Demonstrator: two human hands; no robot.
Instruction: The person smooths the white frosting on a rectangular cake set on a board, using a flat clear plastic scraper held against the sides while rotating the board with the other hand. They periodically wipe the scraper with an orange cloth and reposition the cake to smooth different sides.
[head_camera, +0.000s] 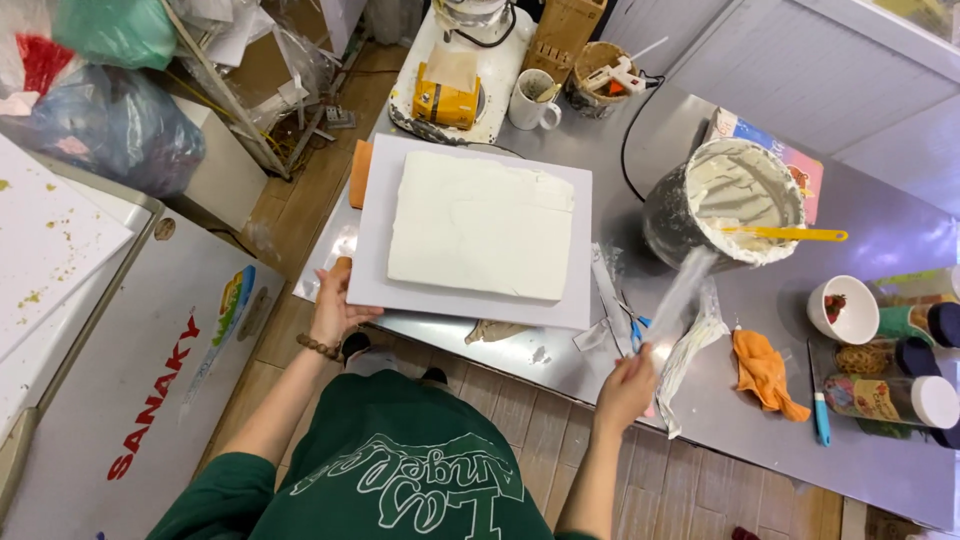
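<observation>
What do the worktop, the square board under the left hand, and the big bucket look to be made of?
Worktop: likely stainless steel, grey with a dull sheen. Square board: matte white, thin, perhaps foam board or card. Bucket: unclear, its wall smeared with white cream.

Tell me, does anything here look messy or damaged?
Yes. The white frosted slab has a rough, stepped top-right corner and uneven edges. The bucket is smeared with white cream inside and over its rim, and white smears mark the metal table near the board's front edge.
</observation>
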